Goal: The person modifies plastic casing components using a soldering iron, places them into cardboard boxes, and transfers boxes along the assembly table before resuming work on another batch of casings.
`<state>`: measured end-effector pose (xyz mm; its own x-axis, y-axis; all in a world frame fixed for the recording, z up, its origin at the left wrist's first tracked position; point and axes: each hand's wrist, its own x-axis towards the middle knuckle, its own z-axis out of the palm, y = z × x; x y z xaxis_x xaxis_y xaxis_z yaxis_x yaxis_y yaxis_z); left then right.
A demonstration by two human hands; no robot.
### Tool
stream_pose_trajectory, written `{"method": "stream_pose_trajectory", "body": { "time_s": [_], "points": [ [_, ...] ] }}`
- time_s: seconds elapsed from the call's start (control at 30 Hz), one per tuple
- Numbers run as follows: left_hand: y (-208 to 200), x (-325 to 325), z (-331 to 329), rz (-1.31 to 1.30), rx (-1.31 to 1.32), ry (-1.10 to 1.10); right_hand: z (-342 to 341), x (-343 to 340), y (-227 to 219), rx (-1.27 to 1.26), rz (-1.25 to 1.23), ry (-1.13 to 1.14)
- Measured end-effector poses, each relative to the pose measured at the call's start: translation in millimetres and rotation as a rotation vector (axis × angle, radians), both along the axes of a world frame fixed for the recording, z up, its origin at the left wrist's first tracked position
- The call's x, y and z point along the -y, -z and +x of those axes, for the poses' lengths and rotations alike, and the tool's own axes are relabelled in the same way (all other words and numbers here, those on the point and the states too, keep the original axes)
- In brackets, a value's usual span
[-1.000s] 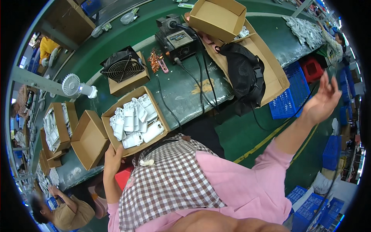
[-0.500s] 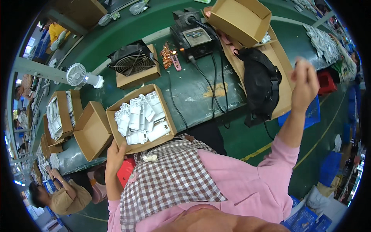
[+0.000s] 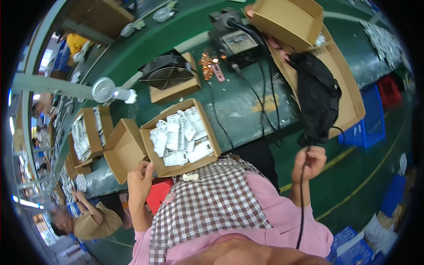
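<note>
My right hand (image 3: 312,162) is closed around a thin black cord (image 3: 301,212), which runs from my fingers down across my pink sleeve. A black bag (image 3: 316,97) lies just beyond this hand. My left hand (image 3: 139,177), fingers loosely bent and thumb apart, is by the near-left corner of a cardboard box (image 3: 212,137). Whether it touches the cardboard is hard to tell. Inside the box lie several white plastic housings (image 3: 179,134). An opened, bare cardboard box (image 3: 126,150) stands left of it.
A black fan (image 3: 170,73), a black soldering station (image 3: 234,39) with cables and copper-coloured wire wool (image 3: 206,64) stand at the back of the green bench. Left are a small white fan (image 3: 106,90) and boxes of white parts (image 3: 81,137). Another person (image 3: 95,216) sits at far left.
My right hand has come down from above the bag's right side to near my body and now holds the black cord. My left hand stays by the box. The whole view has shifted.
</note>
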<state>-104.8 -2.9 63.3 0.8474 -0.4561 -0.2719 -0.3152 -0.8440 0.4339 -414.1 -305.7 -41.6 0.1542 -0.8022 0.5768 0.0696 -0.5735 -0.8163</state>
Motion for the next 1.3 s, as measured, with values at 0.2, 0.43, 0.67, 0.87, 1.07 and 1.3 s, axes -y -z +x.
{"method": "stream_pose_trajectory", "body": {
  "time_s": [0.2, 0.43, 0.67, 0.87, 1.07, 1.3],
  "points": [
    [5, 10, -10, -0.215, -0.087, 0.054, 8, -9, -29, 0.057, -0.237, 0.019],
    [4, 16, -20, -0.323, -0.097, 0.132, -36, 34, -105, 0.604, -0.381, 0.544],
    [4, 1, -27, -0.341, -0.140, 0.095, -19, 49, -183, 1.108, -0.870, 0.706],
    [15, -5, -23, -0.352, -0.153, 0.073, 6, 36, -203, 1.275, -1.018, 0.518],
    [19, -15, -25, -0.350, -0.152, 0.018, 55, 20, -148, 0.800, -0.425, -0.021],
    [19, -16, -3, 0.022, 0.406, -0.004, 102, -12, -91, 0.333, 0.256, -0.376]
  ]
}}
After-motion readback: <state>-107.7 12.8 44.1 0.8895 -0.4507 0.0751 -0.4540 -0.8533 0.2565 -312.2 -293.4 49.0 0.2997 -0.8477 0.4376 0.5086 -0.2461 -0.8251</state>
